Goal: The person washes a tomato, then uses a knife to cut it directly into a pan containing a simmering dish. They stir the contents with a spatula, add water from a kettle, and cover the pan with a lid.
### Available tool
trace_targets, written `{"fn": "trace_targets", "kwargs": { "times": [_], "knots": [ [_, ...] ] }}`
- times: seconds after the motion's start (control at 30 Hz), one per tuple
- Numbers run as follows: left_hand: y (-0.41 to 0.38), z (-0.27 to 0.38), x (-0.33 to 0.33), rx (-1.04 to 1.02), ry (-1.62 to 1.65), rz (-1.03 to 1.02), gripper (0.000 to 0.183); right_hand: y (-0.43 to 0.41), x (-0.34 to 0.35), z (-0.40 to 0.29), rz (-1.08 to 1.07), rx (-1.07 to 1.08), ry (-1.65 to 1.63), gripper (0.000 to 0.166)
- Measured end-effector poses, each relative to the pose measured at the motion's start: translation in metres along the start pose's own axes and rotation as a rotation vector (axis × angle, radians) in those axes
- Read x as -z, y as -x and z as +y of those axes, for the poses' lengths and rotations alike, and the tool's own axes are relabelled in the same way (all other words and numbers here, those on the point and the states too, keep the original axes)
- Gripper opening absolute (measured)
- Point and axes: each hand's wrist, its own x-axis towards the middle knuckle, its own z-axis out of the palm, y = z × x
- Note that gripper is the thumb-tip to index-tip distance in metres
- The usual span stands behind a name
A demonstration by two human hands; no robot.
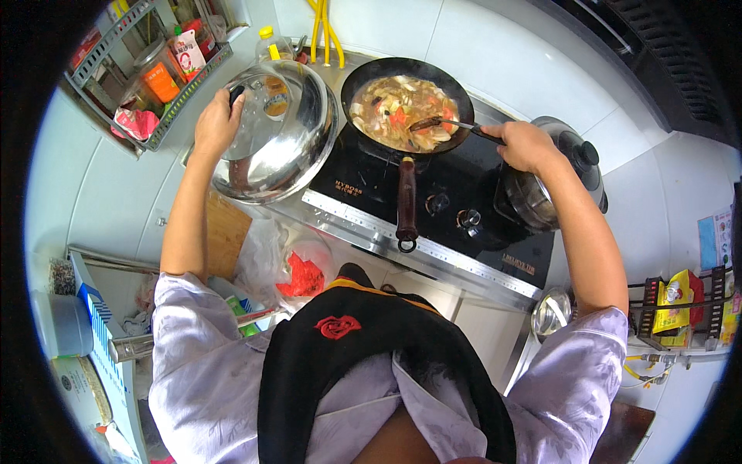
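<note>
A black wok (pixel 353 124) stands on the left burner of a black gas stove, its wooden handle (pixel 407 197) pointing towards me. Vegetables in broth (pixel 400 107), with orange and white pieces, fill it. My right hand (pixel 524 145) grips the black handle of a metal spatula (pixel 458 123), whose blade lies among the food. Left of the wok, my left hand (pixel 217 122) holds a large shiny domed lid (pixel 290 168) by its black knob. The lid is tilted, with droplets on it. A lidded pot (pixel 524 197) stands on the right burner, partly behind my right forearm.
A wall basket (pixel 185 101) with jars hangs at the upper left, near a bottle with a yellow cap (pixel 272 46). The range hood (pixel 637 64) overhangs at the upper right. Below the lid are a wooden board (pixel 226 232) and plastic bags (pixel 261 255). A rack (pixel 643 313) holds packets at right.
</note>
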Motion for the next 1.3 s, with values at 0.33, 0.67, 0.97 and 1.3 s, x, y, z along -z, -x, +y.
{"fn": "trace_targets", "kwargs": {
  "times": [0.33,0.67,0.97,1.3],
  "knots": [
    [0.002,-0.010,0.005,0.021,-0.018,0.031,0.034,-0.048,-0.025,0.039,0.201,-0.160,-0.339,0.044],
    [0.001,-0.010,0.009,-0.020,0.001,0.056,0.033,-0.069,-0.041,-0.052,0.151,-0.047,-0.126,0.046],
    [-0.031,0.025,0.020,-0.120,0.022,0.106,0.034,0.021,-0.053,-0.027,0.412,-0.125,-0.209,0.041],
    [-0.080,0.088,0.018,-0.279,0.022,0.131,0.039,0.097,-0.018,-0.013,0.175,-0.073,-0.470,0.039]
  ]
}}
